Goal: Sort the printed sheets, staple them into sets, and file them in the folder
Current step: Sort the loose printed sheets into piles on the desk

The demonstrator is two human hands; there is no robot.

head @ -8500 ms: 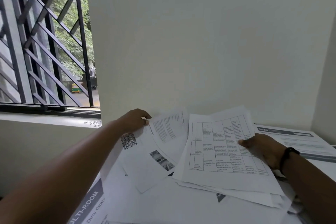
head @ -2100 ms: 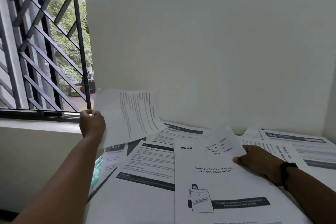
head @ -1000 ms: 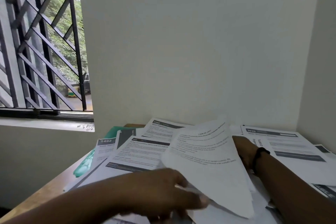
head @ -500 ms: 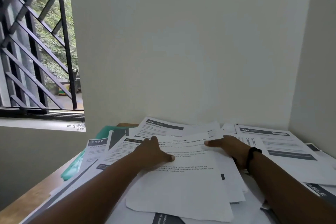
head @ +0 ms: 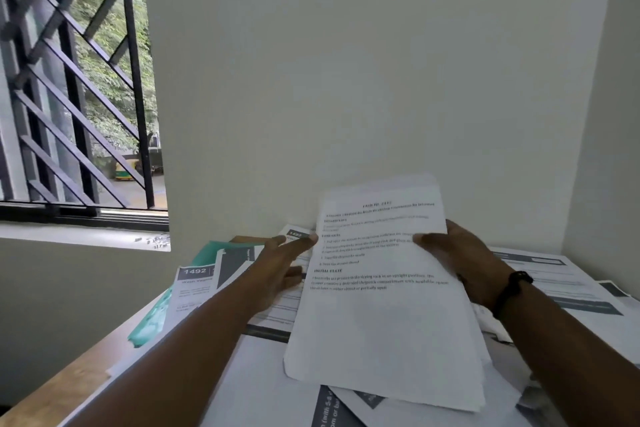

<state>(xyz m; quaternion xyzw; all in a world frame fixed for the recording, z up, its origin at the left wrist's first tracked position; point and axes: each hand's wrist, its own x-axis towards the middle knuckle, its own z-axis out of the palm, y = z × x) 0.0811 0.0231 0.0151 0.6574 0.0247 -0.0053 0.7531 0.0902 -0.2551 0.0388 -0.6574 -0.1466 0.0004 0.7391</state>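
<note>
Both hands hold a thin stack (head: 377, 305) of printed sheets tilted up off the surface (head: 79, 381): the left hand (head: 280, 274) pinches its left edge with the thumb on top, and the right hand (head: 467, 263), black band at the wrist, grips its right edge with the thumb over the print. The stack's near edge rests on the loose sheets (head: 263, 388) spread below. The main risk, as I judge it, is that the lower pages slip out of square or fan apart, since the grip is only at the two side edges and the near corners look uneven already; a staple put in then would catch the pages crooked or miss one. Lifting the stack could also drag a stray sheet from underneath into the wrong set. The green folder (head: 156, 315) lies at the left under other papers, partly over the surface's edge, so a nudge could slide it and those sheets off. No stapler is in view. On writing: the top page carries headings that look like "INITIAL STATE" and a title line starting "Task ID", the rest too blurred to read. A sheet (head: 194, 284) at the left shows "1492" in a dark banner.
</note>
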